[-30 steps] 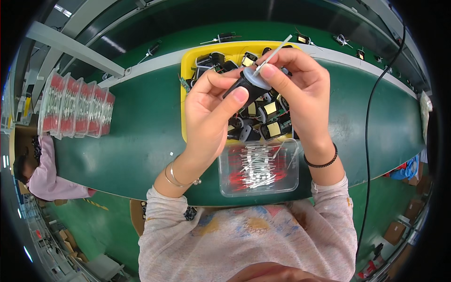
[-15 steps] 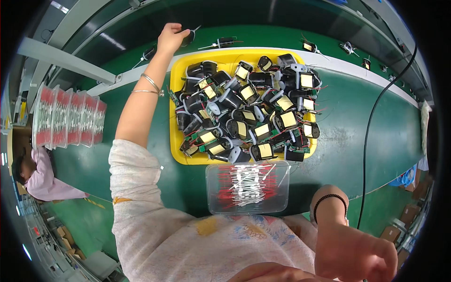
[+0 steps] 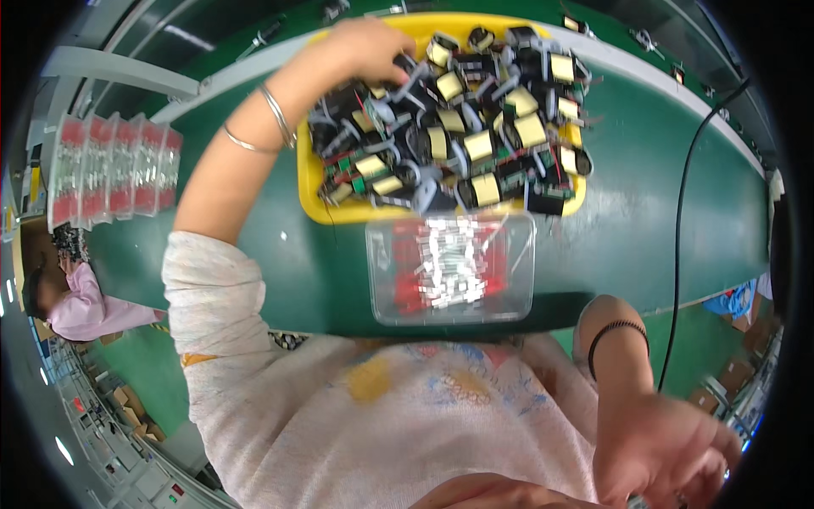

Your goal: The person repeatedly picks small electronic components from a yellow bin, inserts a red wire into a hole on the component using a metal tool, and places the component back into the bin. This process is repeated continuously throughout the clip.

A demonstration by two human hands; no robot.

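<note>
My left hand (image 3: 366, 47) reaches forward over the far left corner of a yellow tray (image 3: 339, 212). Its fingers curl down onto the heap of black coil parts with yellow tape (image 3: 475, 114); whether they grip one is hidden. Two thin bangles sit on that forearm. My right hand (image 3: 670, 454) hangs low at the bottom right beside my lap, blurred, fingers bent, with a black band on the wrist. A clear plastic box of small red and silver parts (image 3: 449, 267) stands just in front of the tray.
Everything rests on a green bench (image 3: 644, 220). A row of clear boxes with red parts (image 3: 110, 174) stands at the left. A black cable (image 3: 678, 229) runs down the right side. A person in pink (image 3: 76, 305) is at the left edge.
A second ago both hands held a black part above the tray. The left hand then reached past the tray and has come back to its far corner; the right hand has dropped to my lap.
</note>
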